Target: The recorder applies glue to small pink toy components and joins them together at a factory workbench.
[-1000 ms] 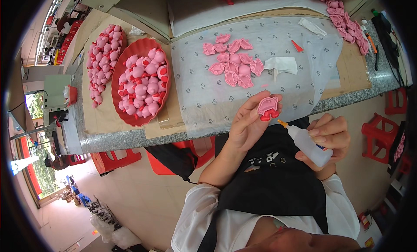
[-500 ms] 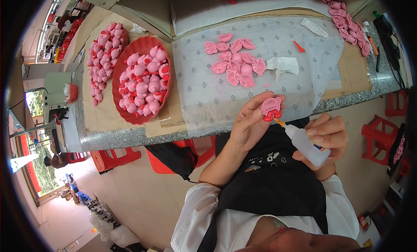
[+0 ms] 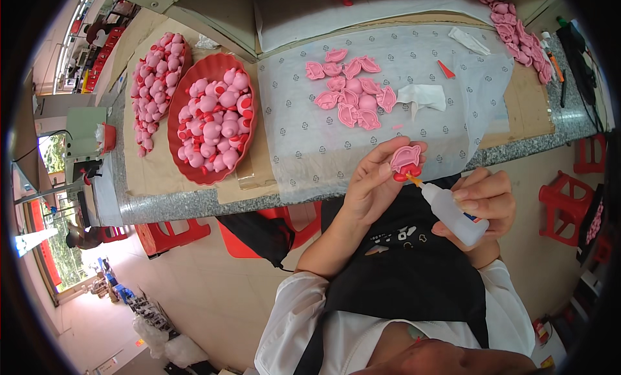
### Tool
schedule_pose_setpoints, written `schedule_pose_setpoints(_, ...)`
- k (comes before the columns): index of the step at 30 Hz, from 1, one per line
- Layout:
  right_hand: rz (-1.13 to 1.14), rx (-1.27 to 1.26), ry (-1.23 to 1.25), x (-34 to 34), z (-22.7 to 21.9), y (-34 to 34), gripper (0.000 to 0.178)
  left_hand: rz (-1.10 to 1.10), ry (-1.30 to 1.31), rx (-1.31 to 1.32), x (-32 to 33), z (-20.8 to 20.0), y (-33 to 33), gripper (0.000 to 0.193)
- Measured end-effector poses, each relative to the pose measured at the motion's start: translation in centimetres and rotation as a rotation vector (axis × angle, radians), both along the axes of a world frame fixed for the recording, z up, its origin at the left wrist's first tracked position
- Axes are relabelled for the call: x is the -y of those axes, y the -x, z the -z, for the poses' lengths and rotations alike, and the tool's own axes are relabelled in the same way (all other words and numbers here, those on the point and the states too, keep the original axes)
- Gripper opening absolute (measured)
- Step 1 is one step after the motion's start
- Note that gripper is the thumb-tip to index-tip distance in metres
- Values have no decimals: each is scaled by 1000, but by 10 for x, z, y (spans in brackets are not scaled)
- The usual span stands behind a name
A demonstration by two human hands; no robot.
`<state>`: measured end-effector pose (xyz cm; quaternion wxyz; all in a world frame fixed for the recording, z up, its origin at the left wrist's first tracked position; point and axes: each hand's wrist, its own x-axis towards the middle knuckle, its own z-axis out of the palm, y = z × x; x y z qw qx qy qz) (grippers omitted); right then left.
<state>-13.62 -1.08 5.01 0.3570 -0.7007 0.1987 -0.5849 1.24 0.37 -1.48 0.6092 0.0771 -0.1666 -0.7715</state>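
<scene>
Between the thumb and fingers of my left hand (image 3: 372,187) is a small pink and red figure part (image 3: 406,159), its hollow pink side and red lower part facing up. My right hand (image 3: 485,203) is closed around a translucent white squeeze bottle (image 3: 456,216). The bottle's thin yellowish nozzle (image 3: 415,180) points up and to the left, its tip at the red part of the figure. Both hands are just in front of the table edge. Beyond them, several loose pink pieces (image 3: 352,86) lie on the printed white sheet (image 3: 291,142), some hollow and some round.
A red scalloped bowl (image 3: 173,139) of pink and red figures stands left, beside another heap of figures (image 3: 155,77). White tissue (image 3: 424,97) and a small red cone (image 3: 446,69) lie on the sheet. More pink pieces (image 3: 517,39) are piled far right. Red stools (image 3: 566,200) stand below.
The bottle has shifted slightly left and up, and its nozzle tip sits a little further over the red part. The figure part has tilted slightly in my left fingers.
</scene>
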Motion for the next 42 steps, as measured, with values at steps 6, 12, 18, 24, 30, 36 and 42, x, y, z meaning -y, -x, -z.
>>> schedule_pose_setpoints(6, 10, -1, 6, 0, 3, -2, 52, 11, -13, 6, -1, -1, 0, 39)
schedule_pose_setpoints(12, 17, -25, 1, 1, 3, -3, 53, 11, -23, 25, -1, -1, 0, 40)
schedule_pose_setpoints(18, 59, -12, 28, 4, 0, 5, 51, 14, -21, 5, 1, 2, 4, 41)
schedule_pose_setpoints(24, 225, 277, -201, 33, 10, 37, 35, -50, -11, -16, 0, 9, -1, 41)
schedule_pose_setpoints(30, 369, -40, -441, 128, 23, 132, 23, -66, -42, 13, 2, 2, 0, 41)
schedule_pose_setpoints(36, 1036, -827, 165, 229, 49, 151, 25, -60, -50, 34, 9, -5, 10, 40)
schedule_pose_setpoints(42, 1022, -948, 221, 226, 50, 144, 26, -61, -69, 26, 14, -4, 9, 41)
